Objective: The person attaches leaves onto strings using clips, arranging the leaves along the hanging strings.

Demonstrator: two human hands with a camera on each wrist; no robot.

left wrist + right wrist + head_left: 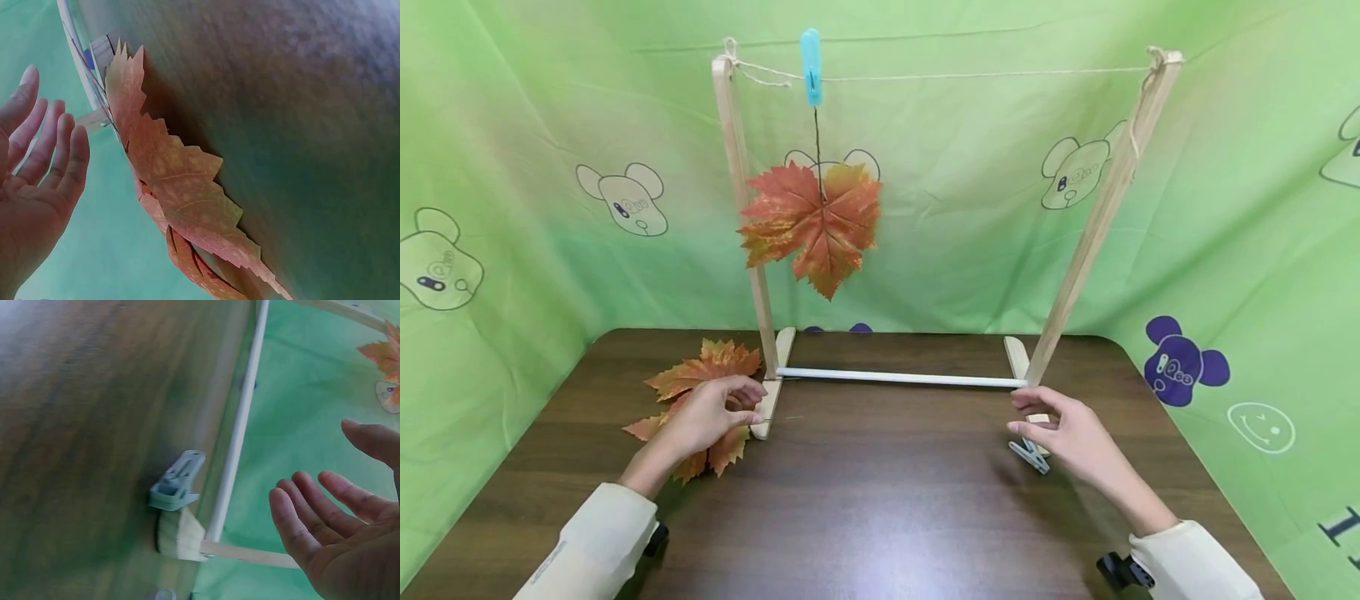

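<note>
My left hand point(709, 417) hovers over maple leaves point(722, 362) at the left of the table, fingers loosely bent and holding nothing. In the left wrist view the leaves point(181, 181) lie beside the hand, one overlapping another. My right hand point(1071, 433) is above a grey-blue clothespin point(1028, 456) by the frame's right foot; the right wrist view shows its fingers apart from the clothespin point(178, 481) and nothing in the palm. A red-orange maple leaf point(820, 221) hangs by its stem from a light-blue clothespin point(811, 67) on the string point(970, 76).
The wooden frame has a left post point(745, 192) and a right post point(1101, 225), with the string tied at their tops. A white rod point(895, 377) joins them low down. Green printed cloth point(940, 250) surrounds the brown table point(887, 492).
</note>
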